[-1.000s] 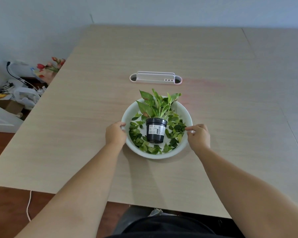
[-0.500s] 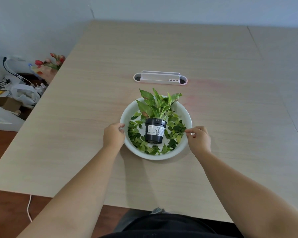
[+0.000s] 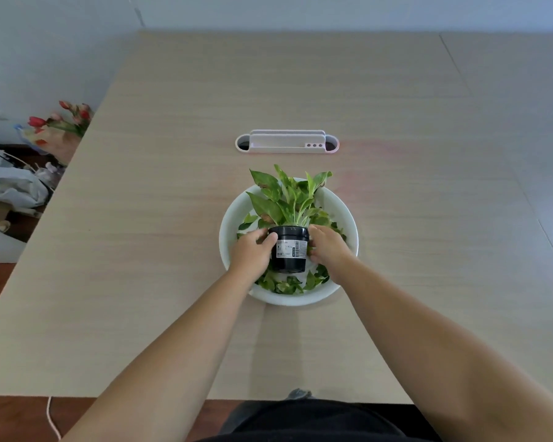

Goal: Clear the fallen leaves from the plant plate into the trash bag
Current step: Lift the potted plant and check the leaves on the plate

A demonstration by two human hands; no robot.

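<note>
Near the middle of the table (image 3: 141,250), seen from the head camera: white plant plate (image 3: 233,218) ringed with fallen leaves (image 3: 288,285), many hidden under wrists and pot. Black pot (image 3: 290,250) upright at the plate's centre, label print too small to read. Left hand (image 3: 253,253) and right hand (image 3: 328,247) wrapped around the pot's sides, fingertips behind it out of sight. Beyond the plate, well apart, white organiser (image 3: 286,145). Off the table's left edge, tulips (image 3: 61,122) and crumpled plastic (image 3: 13,186), partly cut off.

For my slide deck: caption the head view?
Both hands, left and right, clasp the black plastic pot above leaf-strewn white plate.
</note>
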